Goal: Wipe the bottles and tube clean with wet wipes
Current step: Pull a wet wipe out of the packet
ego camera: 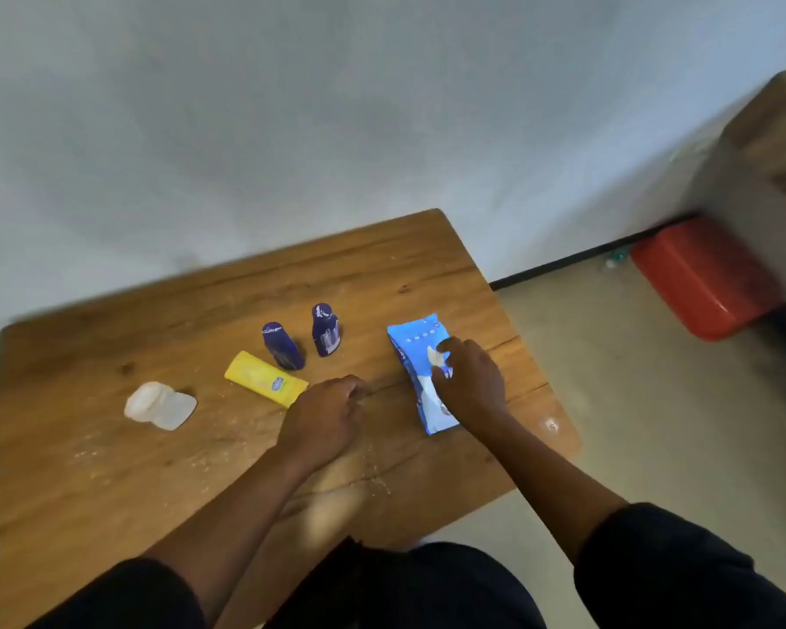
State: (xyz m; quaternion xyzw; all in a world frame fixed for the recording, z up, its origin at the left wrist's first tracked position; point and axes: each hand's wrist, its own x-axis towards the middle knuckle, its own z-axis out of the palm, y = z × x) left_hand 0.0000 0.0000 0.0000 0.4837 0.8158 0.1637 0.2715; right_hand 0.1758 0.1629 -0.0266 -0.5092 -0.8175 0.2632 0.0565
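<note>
One crumpled white wipe (160,405) lies near the wooden table's (110,469) left side, bare wood around it. One yellow tube (264,379) lies flat beside two upright dark-blue bottles (283,346) (325,330). Left hand (325,417), fingers curled and empty, rests by the tube's end. Right hand (470,379) presses loosely spread fingers on one blue wet-wipe pack (420,356) near the right edge.

Dim, soft daylight; slight motion blur, wide-angle bending at edges.
</note>
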